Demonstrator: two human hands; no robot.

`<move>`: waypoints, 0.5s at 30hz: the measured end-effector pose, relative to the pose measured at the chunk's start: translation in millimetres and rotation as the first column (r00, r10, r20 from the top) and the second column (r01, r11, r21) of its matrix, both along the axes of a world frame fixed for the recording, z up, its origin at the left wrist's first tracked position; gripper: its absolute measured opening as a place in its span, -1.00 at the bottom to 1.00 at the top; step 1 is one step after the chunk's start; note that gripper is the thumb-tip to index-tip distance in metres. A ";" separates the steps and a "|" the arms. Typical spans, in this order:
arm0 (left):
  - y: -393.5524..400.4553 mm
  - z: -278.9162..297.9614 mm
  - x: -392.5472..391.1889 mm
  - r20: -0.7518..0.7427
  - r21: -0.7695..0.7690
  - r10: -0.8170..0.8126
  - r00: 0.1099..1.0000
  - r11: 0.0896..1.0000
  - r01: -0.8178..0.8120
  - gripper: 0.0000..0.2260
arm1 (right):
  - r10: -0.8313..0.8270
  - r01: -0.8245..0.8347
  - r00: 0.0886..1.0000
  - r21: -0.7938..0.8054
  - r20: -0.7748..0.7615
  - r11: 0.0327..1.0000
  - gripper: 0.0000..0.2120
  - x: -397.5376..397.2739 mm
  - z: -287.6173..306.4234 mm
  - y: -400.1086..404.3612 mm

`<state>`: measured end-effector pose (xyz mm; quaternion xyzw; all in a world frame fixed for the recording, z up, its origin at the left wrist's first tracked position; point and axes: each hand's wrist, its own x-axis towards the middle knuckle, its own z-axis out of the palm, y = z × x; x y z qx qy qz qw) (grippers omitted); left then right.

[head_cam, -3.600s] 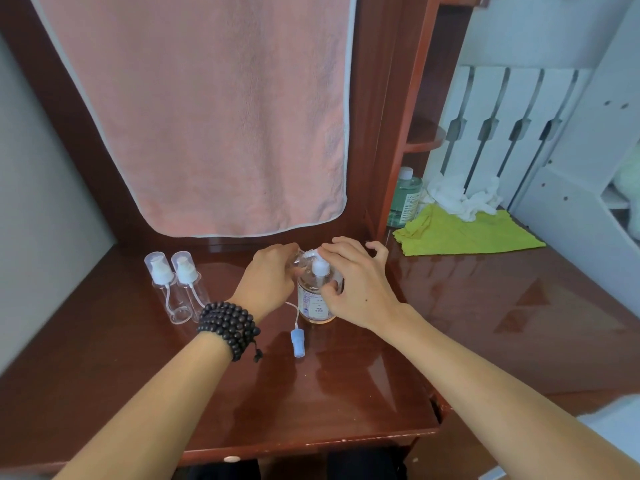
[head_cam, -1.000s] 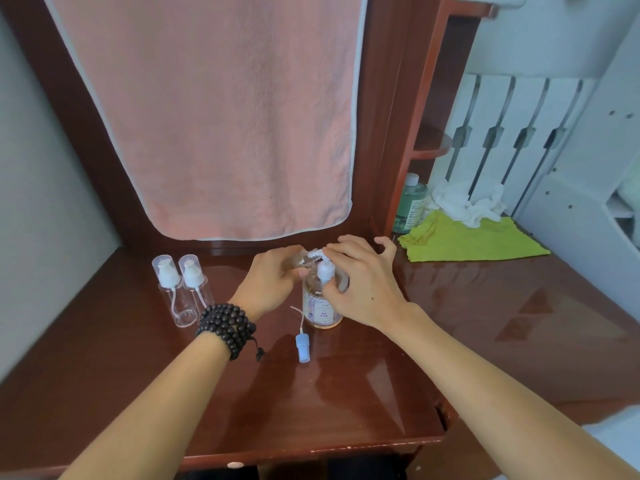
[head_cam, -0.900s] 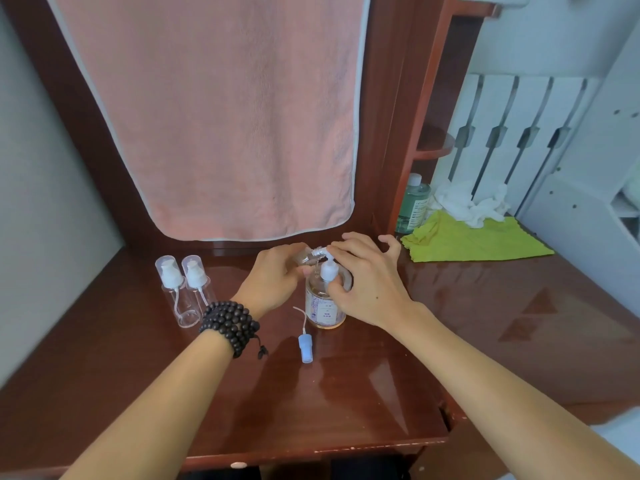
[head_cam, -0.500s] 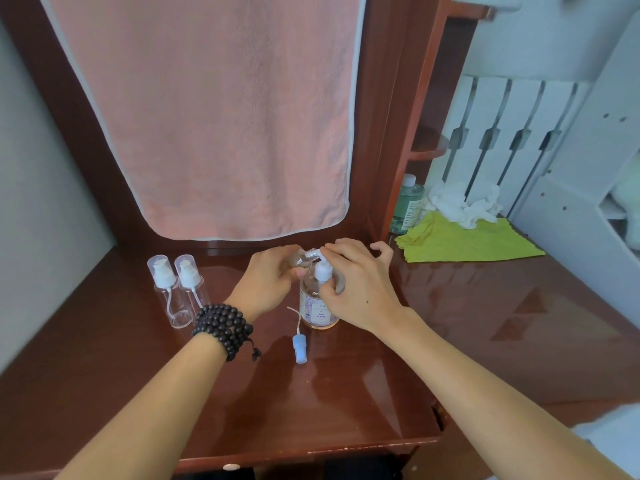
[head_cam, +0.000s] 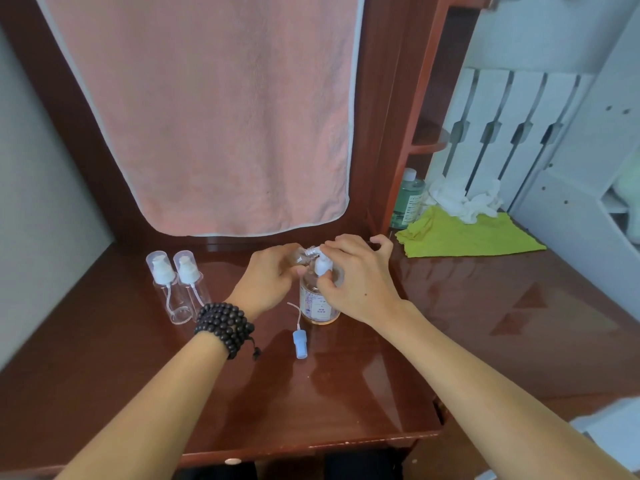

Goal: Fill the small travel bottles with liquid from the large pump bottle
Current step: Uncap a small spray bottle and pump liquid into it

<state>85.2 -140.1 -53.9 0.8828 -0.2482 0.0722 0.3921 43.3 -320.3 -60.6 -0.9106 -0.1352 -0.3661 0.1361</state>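
The large pump bottle point(head_cam: 318, 304), clear with amber liquid and a label, stands mid-desk. My right hand point(head_cam: 356, 278) rests on its white pump head point(head_cam: 322, 266), fingers curled over it. My left hand point(head_cam: 268, 282) holds a small clear travel bottle point(head_cam: 304, 254) tilted, its open threaded neck against the pump nozzle. That bottle's blue spray cap with its dip tube point(head_cam: 299, 337) lies on the desk in front of the pump bottle. Two more capped clear travel bottles point(head_cam: 176, 289) stand upright to the left.
A pink towel point(head_cam: 207, 109) hangs behind the desk point(head_cam: 138, 375). To the right lie a green cloth point(head_cam: 464, 237), crumpled white tissue point(head_cam: 464, 199) and a green bottle point(head_cam: 408, 199) by the wooden upright. A black bead bracelet point(head_cam: 225, 327) is on my left wrist.
Both hands have kept their hold on the small bottle and the pump head; only the camera view shifted slightly.
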 end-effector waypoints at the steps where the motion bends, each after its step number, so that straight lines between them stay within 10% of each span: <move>1: 0.2 2.5 -0.3 0.005 -0.003 -0.004 1.000 1.000 0.004 -0.92 | 0.002 -0.002 1.000 -0.008 0.004 1.000 -0.65 -0.5 1.4 -0.9; 15: -2.5 -7.5 0.5 -0.025 0.008 0.023 0.999 1.000 -0.023 -0.95 | -0.021 0.023 0.999 0.039 -0.035 0.999 -0.65 0.0 -7.0 0.5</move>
